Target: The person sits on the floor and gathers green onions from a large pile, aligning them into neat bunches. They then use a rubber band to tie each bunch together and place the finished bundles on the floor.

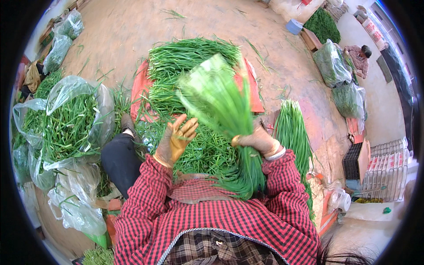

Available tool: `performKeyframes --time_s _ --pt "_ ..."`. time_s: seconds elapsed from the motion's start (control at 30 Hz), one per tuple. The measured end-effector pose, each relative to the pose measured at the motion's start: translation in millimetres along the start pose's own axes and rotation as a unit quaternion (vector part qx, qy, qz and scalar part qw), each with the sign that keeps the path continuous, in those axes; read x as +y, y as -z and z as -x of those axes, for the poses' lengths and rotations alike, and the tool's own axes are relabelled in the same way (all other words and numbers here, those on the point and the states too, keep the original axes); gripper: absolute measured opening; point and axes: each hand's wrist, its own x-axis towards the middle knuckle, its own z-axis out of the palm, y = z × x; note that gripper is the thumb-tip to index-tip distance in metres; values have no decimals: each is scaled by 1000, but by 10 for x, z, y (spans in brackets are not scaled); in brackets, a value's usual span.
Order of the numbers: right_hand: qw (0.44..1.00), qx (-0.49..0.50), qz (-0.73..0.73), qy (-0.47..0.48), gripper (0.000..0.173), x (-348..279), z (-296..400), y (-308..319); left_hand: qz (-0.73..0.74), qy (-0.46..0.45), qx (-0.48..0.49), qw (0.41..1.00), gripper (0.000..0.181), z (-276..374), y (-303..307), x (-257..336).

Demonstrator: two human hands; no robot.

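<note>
My right hand [256, 140], in a worn glove, grips a bunch of Chinese chives [222, 96] around its lower part. The bunch fans upward with pale stem ends at the top and is blurred; its green leaf tips hang toward my lap. My left hand [175, 140], in a yellow-palmed glove, is raised to the left of the bunch with fingers apart and holds nothing. Beneath both hands lies a heap of loose green leaves [208, 149]. Beyond it, stacked chives [195, 53] rest on a red sheet [140, 87].
A neat row of chives [291, 129] lies at my right. Clear plastic bags of greens [71, 122] stand left. Farther right are filled bags [332, 63], a crouching person [357, 59], a black crate [354, 160] and a white tape roll [344, 202]. Stray leaves litter the floor [109, 33].
</note>
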Motion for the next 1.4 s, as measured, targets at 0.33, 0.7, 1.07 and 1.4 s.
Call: performKeyframes --time_s 0.33,0.7,1.07,1.4 --pt "903 -64 424 34 100 33 124 -835 74 -117 24 990 81 19 -30 407" --pt "884 69 446 124 41 -265 -417 -1100 29 -50 46 997 64 36 -307 419" --pt "980 21 197 -19 31 99 -449 -883 44 -73 -49 995 67 41 -196 440" --pt "974 205 89 42 12 -136 -471 -326 19 -47 73 996 37 26 -225 392"
